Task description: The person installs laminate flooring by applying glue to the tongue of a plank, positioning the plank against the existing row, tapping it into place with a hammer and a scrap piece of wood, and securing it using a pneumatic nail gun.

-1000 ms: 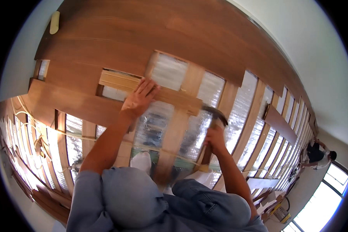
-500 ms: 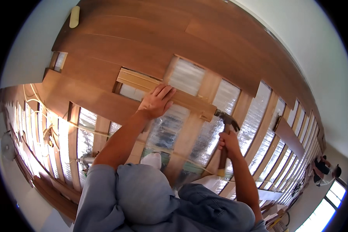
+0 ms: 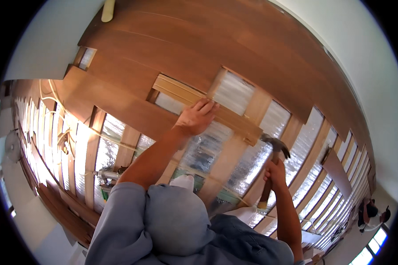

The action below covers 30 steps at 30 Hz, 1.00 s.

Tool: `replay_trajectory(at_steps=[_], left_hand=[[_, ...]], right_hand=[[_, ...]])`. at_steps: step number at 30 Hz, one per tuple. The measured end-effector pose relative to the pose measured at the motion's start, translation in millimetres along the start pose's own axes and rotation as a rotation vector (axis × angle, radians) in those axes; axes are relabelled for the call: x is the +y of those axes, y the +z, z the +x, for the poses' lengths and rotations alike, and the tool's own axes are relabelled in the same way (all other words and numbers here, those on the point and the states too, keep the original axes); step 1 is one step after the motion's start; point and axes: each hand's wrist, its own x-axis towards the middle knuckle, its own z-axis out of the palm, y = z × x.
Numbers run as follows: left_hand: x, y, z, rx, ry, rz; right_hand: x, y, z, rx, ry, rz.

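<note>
Under the flat left hand (image 3: 198, 118) lies a pale wooden plank (image 3: 208, 108); beside its end, the right hand (image 3: 275, 171), now lower than before, grips a wooden-handled hammer (image 3: 272, 154).

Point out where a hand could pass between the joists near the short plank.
Open foil bays lie just above the short plank, and below the left hand between pale joists. It is crowded at the plank's right end, where the right hand holds the hammer.
</note>
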Motion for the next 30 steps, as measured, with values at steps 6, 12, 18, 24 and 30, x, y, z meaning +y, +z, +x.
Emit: replay_trajectory(at_steps=[6, 12, 18, 24, 30], left_hand=[[1, 3, 4, 0.076, -0.013, -0.019], [1, 4, -7, 0.082, -0.051, -0.007], [3, 10, 0, 0.087, -0.07, -0.014], [3, 3, -10, 0.03, -0.086, -0.002], [4, 11, 1, 0.1, -0.084, -0.061]], right_hand=[[28, -20, 16, 0.426, -0.031, 0.456], [-5, 21, -4, 0.008, 0.011, 0.016], [23, -11, 16, 0.387, -0.053, 0.387], [-10, 24, -5, 0.001, -0.022, -0.037], [23, -3, 11, 0.246, -0.103, 0.235]])
